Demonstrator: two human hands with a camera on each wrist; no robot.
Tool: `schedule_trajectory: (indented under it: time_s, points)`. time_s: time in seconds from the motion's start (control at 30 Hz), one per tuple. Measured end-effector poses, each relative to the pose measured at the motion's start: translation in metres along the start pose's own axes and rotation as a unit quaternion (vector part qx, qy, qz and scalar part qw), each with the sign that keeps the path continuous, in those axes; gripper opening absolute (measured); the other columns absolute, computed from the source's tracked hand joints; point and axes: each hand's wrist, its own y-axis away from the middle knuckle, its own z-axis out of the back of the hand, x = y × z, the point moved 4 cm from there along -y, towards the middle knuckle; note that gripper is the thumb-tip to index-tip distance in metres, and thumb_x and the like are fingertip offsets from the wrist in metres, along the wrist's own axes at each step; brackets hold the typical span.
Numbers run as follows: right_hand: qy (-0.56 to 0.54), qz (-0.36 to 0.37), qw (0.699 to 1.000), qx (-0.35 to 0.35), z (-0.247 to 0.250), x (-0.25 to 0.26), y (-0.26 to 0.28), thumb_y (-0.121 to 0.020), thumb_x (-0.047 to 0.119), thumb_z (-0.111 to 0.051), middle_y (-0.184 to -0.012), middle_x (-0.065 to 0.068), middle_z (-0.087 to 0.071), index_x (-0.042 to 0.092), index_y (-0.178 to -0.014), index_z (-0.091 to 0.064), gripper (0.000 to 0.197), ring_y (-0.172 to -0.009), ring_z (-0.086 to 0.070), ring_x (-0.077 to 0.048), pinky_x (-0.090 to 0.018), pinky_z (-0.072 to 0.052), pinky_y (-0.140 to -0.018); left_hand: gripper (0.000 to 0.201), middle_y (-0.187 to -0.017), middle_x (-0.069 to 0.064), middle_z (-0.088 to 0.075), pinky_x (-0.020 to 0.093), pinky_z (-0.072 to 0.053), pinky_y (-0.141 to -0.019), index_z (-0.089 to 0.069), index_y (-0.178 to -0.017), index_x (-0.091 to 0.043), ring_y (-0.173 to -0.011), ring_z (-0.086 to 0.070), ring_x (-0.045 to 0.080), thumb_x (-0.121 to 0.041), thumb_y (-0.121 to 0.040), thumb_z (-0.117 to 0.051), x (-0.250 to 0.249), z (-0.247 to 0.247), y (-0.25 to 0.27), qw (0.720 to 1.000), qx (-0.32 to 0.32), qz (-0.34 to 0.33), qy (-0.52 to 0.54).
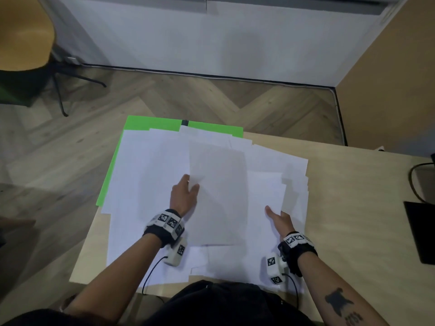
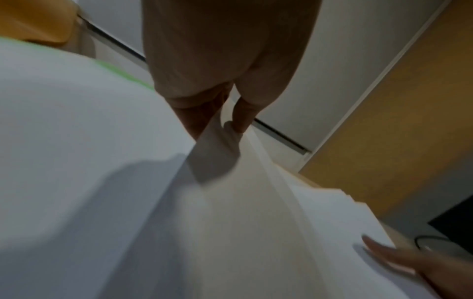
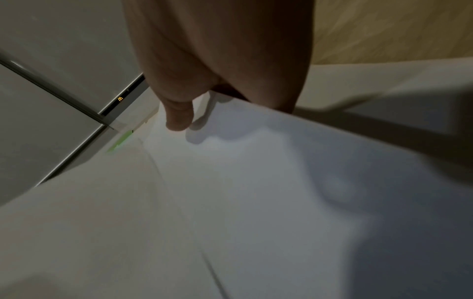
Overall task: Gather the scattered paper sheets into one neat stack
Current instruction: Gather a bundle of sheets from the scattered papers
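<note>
left hand [image 1: 184,195] is pinching the edge of a raised sheet [image 1: 217,191], thumb on top and fingers underneath, holding it tilted above the pile. right hand [image 1: 279,218] has its thumb over the edge of another sheet [image 1: 264,198] with fingers tucked under, so it's gripping too i think. rest of the paper sheets [image 1: 146,165] are still fanned out all over the table [image 1: 348,208], partly covering a green mat [image 1: 141,123]. my worry: the lifted page is floppy, so bringing the two together fast could crease it or drag loose ones off the near edge.
</note>
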Motion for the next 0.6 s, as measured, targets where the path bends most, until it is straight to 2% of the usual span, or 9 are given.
schedule_trajectory:
  time_s: [0.07, 0.17, 0.27, 0.37, 0.43, 0.47, 0.53, 0.6]
  points:
    - [-0.012, 0.006, 1.000, 0.000, 0.000, 0.001, 0.002, -0.096, 0.024, -0.064, -0.131, -0.011, -0.055, -0.002, -0.134, -0.051, 0.048, -0.113, -0.051, -0.022, -0.028, -0.035, -0.095, 0.021, -0.098, 0.010, -0.067, 0.034, -0.047, -0.072, -0.053, -0.107, -0.012, -0.087, -0.063, 0.033, -0.029, -0.096, -0.056, 0.019, -0.022, 0.004, 0.996, 0.045, 0.045, -0.061]
    - [-0.010, 0.009, 1.000, 0.005, -0.002, -0.001, 0.001, -0.094, 0.020, -0.067, -0.122, -0.005, -0.057, 0.005, -0.124, -0.056, 0.035, -0.107, -0.050, -0.017, -0.027, -0.035, -0.093, 0.029, -0.104, 0.016, -0.064, 0.036, -0.046, -0.076, -0.049, -0.111, -0.011, -0.095, -0.061, 0.037, -0.035, -0.096, -0.053, 0.035, -0.051, 0.014, 0.977, 0.112, 0.087, -0.157]
    - [0.017, 0.020, 1.000, 0.006, -0.003, -0.005, -0.007, -0.090, 0.015, -0.071, -0.117, -0.006, -0.061, -0.002, -0.123, -0.059, 0.038, -0.102, -0.054, -0.020, -0.028, -0.038, -0.093, 0.025, -0.105, 0.013, -0.063, 0.034, -0.045, -0.076, -0.047, -0.110, -0.010, -0.096, -0.061, 0.034, -0.033, -0.099, -0.047, 0.032, -0.073, 0.026, 0.961, 0.163, 0.069, -0.212]
    - [0.051, 0.020, 0.998, 0.009, -0.001, -0.012, -0.016, -0.087, 0.004, -0.073, -0.115, -0.011, -0.063, -0.005, -0.121, -0.060, 0.039, -0.101, -0.056, -0.022, -0.029, -0.040, -0.091, 0.020, -0.105, 0.011, -0.063, 0.034, -0.046, -0.079, -0.048, -0.101, -0.012, -0.099, -0.060, 0.031, -0.032, -0.100, -0.045, 0.027, -0.091, 0.037, 0.949, 0.198, 0.036, -0.241]
    - [0.072, 0.021, 0.997, 0.010, 0.001, -0.016, -0.022, -0.083, -0.004, -0.074, -0.119, -0.015, -0.065, -0.007, -0.120, -0.060, 0.039, -0.102, -0.058, -0.023, -0.031, -0.042, -0.091, 0.021, -0.111, 0.008, -0.057, 0.036, -0.047, -0.084, -0.048, -0.101, -0.013, -0.107, -0.055, 0.028, -0.034, -0.099, -0.046, 0.025, -0.098, 0.040, 0.949, 0.198, 0.018, -0.246]
    - [0.081, 0.020, 0.996, 0.010, 0.002, -0.018, -0.025, -0.082, -0.006, -0.074, -0.121, -0.016, -0.065, -0.007, -0.120, -0.060, 0.040, -0.104, -0.059, -0.024, -0.032, -0.043, -0.093, 0.025, -0.118, 0.008, -0.052, 0.037, -0.046, -0.087, -0.049, -0.109, -0.012, -0.113, -0.050, 0.027, -0.035, -0.098, -0.048, 0.023, -0.098, 0.040, 0.953, 0.187, 0.009, -0.238]
    - [0.099, 0.018, 0.995, 0.014, 0.002, -0.021, -0.029, -0.081, -0.007, -0.074, -0.125, -0.018, -0.064, -0.008, -0.122, -0.060, 0.044, -0.111, -0.060, -0.029, -0.036, -0.044, -0.099, 0.040, -0.132, 0.010, -0.040, 0.041, -0.044, -0.094, -0.046, -0.128, -0.012, -0.122, -0.042, 0.028, -0.033, -0.096, -0.054, 0.025, -0.088, 0.034, 0.967, 0.141, 0.004, -0.211]
    - [0.117, 0.019, 0.993, 0.011, 0.002, -0.023, -0.033, -0.081, -0.006, -0.075, -0.129, -0.018, -0.062, -0.008, -0.126, -0.057, 0.048, -0.118, -0.058, -0.030, -0.039, -0.042, -0.105, 0.049, -0.140, 0.014, -0.035, 0.043, -0.040, -0.101, -0.043, -0.137, -0.011, -0.126, -0.039, 0.032, -0.027, -0.093, -0.058, 0.031, -0.064, 0.022, 0.972, 0.076, 0.006, -0.224]
